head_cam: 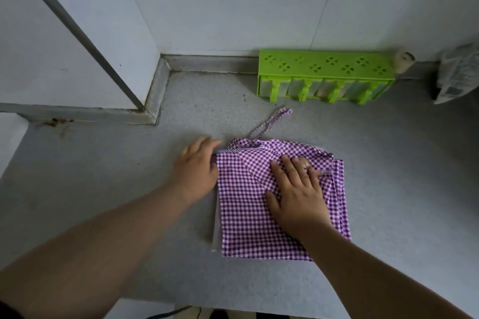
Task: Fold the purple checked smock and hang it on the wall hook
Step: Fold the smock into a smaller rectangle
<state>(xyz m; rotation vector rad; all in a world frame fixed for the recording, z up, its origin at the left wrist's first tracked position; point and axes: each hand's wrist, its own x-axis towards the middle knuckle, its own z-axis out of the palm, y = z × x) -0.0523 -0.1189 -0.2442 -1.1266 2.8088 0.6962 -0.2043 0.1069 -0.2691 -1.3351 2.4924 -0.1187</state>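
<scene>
The purple checked smock [246,215] lies folded into a rough rectangle on the grey counter [129,189], with a tie string [269,122] trailing out toward the back. My right hand [295,189] presses flat on the upper right part of the fabric, fingers spread. My left hand [198,166] rests at the smock's left edge with straight fingers, touching the folded side near its top corner. No wall hook is in view.
A green plastic rack [324,77] with several compartments stands against the back wall. A small cream container [403,62] sits at its right end, and a crumpled plastic bag [456,72] lies at far right. A wall corner [153,90] juts in at the left.
</scene>
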